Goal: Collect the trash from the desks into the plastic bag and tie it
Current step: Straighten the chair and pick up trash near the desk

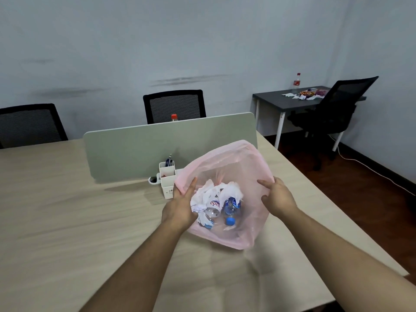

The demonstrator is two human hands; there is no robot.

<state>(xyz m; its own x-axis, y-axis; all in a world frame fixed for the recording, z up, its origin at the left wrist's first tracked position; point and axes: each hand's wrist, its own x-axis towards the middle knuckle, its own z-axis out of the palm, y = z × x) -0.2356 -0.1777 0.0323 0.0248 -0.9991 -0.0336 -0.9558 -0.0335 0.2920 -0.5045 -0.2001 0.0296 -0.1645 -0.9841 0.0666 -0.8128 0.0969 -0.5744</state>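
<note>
Over the pale desk (67,221), your left hand (180,210) and right hand (279,199) each pinch the rim of a flimsy, light bag (225,158), best gathered between those grips.

White pen holder (167,179) beside divider panel (157,143); mesh chair (174,106) behind.

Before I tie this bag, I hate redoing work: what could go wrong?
Tying now would leave tissues and a bottle on the dark desk. The red-capped bottle behind the divider is easy to miss. The left hand and right hand hold the bag only by its rim; its bottles could spill.
</note>
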